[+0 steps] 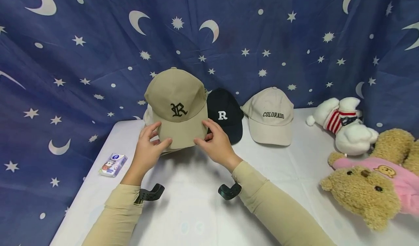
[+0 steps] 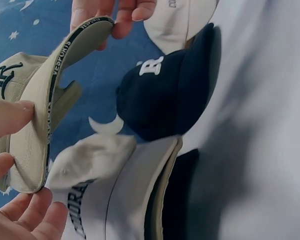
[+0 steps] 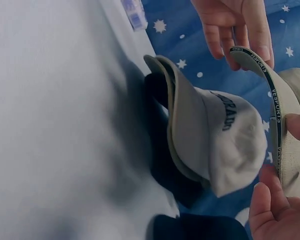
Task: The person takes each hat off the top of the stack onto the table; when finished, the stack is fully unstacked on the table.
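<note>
A khaki baseball cap [image 1: 178, 91] with a dark letter R on its front is held up between both hands. My left hand [image 1: 147, 146] pinches the left side of its brim, and my right hand [image 1: 218, 142] pinches the right side, thumbs over the top and fingers beneath. Dark trim with lettering shows along the brim [image 2: 36, 135] in the left wrist view. Below and behind the held cap, a white Colorado cap [image 3: 235, 140] tops a stack of caps, with a khaki brim and a dark cap [image 3: 172, 177] under it; the head view mostly hides this stack.
A black cap [image 1: 226, 126] with a white R and a cream Colorado cap [image 1: 271, 118] stand to the right. Farther right lie a white plush toy [image 1: 347, 126] and a teddy bear [image 1: 363, 187]. A small tissue pack [image 1: 113, 165] lies left on the white table [image 1: 196, 209], before a starry curtain [image 1: 229, 38].
</note>
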Tool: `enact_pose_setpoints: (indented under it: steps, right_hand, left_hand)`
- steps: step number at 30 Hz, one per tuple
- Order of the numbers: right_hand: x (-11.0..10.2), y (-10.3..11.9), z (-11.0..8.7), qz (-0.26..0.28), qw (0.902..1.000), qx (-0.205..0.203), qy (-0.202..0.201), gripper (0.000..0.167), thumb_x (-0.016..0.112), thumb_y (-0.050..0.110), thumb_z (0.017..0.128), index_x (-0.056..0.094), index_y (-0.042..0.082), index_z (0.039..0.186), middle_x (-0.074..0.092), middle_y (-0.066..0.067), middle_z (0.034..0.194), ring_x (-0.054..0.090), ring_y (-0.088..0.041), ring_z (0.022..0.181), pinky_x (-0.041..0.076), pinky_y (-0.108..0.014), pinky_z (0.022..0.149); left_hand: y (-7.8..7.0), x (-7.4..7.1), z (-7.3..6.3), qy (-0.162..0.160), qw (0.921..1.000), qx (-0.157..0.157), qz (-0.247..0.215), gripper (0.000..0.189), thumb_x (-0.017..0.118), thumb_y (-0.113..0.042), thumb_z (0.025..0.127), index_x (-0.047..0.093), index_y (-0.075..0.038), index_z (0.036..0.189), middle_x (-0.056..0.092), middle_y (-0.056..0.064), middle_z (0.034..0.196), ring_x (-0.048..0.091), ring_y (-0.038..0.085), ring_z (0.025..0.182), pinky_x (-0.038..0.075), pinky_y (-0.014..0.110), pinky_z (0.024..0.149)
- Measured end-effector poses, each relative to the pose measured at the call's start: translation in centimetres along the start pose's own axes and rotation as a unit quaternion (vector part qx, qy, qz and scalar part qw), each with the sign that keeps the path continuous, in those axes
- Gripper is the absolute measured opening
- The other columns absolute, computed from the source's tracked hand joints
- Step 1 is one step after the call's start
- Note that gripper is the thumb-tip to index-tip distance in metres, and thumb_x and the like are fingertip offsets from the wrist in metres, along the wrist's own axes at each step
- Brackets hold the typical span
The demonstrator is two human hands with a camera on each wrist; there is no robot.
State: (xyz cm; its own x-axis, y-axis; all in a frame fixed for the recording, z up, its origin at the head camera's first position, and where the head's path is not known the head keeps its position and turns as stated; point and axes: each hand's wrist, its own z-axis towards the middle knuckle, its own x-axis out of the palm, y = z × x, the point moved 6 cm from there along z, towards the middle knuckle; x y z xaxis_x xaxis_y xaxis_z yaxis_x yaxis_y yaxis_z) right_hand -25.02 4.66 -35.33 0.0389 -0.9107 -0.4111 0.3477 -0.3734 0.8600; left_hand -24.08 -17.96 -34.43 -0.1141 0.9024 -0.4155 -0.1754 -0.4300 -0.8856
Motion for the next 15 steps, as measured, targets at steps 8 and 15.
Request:
enact_pose_setpoints:
  steps: [8, 15]
  right_hand:
    - [-2.5, -0.3, -1.0, -0.006, 1.0000, -0.002, -0.005, 0.068, 0.078, 0.020, 0.088, 0.048, 0.003, 0.147, 0.030, -0.018, 0.158, 0.061, -0.021, 0.093, 0.056, -0.034, 0.081]
    - [-4.1, -0.7, -1.9, -0.022, 0.9997, -0.015, 0.000, 0.069, 0.079, 0.019, 0.088, 0.047, 0.000, 0.146, 0.027, -0.022, 0.158, 0.062, -0.025, 0.096, 0.056, -0.044, 0.085]
  left_hand:
    - [-0.7, 2.0, -0.2, 0.030, 0.9995, 0.009, -0.010, 0.068, 0.073, -0.007, 0.091, 0.042, -0.004, 0.150, 0.031, 0.017, 0.149, 0.046, 0.035, 0.127, 0.046, 0.047, 0.101]
    - [-1.3, 3.8, -0.2, 0.048, 0.9985, 0.016, -0.020, 0.069, 0.074, -0.008, 0.091, 0.041, -0.004, 0.151, 0.031, 0.019, 0.147, 0.046, 0.036, 0.127, 0.046, 0.048, 0.101]
